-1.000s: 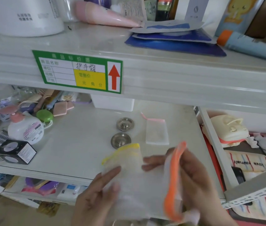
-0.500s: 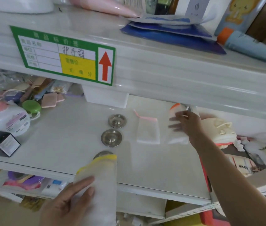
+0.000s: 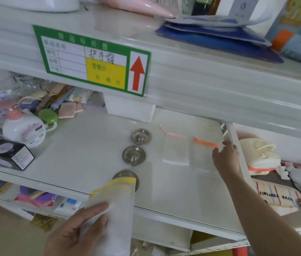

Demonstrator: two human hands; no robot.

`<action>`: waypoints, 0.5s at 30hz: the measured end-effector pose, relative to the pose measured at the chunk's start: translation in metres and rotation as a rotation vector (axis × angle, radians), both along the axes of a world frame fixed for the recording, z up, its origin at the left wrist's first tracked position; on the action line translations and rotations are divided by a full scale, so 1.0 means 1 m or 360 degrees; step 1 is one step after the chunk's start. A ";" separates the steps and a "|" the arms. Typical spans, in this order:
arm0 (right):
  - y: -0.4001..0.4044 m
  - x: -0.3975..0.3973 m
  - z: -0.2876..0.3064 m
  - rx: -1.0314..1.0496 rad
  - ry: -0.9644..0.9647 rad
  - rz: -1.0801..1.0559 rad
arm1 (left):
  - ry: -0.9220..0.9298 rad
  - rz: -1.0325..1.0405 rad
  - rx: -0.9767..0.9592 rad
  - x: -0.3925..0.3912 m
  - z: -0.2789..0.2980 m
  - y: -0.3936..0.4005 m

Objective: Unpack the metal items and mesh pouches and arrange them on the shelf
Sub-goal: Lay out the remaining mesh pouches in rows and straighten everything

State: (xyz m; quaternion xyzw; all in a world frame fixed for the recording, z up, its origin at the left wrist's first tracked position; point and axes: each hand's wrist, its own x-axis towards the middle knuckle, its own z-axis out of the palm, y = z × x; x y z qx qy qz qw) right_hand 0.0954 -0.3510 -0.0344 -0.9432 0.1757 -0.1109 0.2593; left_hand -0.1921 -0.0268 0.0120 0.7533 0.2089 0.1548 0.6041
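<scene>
The right hand point(image 3: 226, 157), fingers loose, is laying the orange pouch point(image 3: 204, 156) on the shelf point(image 3: 94, 145); the left hand point(image 3: 77, 235) is gripping the yellow pouch point(image 3: 116, 204), likely next beside it.

yellow-trimmed pouch point(image 3: 112, 215) hides third metal disc point(image 3: 123, 174) partly | label print perhaps blurred

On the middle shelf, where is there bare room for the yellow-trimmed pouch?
Bare shelf lies in front of the pink-trimmed pouch and orange-trimmed pouch, right of the three metal discs. Another open strip runs between the discs and the white pump bottle. The far left is crowded with toiletries. The left hand holds the yellow-trimmed pouch.
</scene>
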 end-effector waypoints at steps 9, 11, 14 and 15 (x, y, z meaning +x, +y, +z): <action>0.075 -0.103 0.020 0.0338 -0.0179 0.0457 | -0.0067 -0.0070 -0.0186 0.010 0.011 -0.010; 0.106 -0.147 0.032 0.0973 0.0211 0.0596 | -0.0094 -0.0092 -0.0150 0.013 0.016 -0.016; 0.139 -0.206 0.042 0.1569 0.0675 0.0705 | -0.0077 -0.0115 -0.0162 0.018 0.019 -0.027; 0.142 -0.218 0.041 0.1558 0.0627 0.0698 | -0.0073 -0.0112 -0.0218 0.020 0.019 -0.031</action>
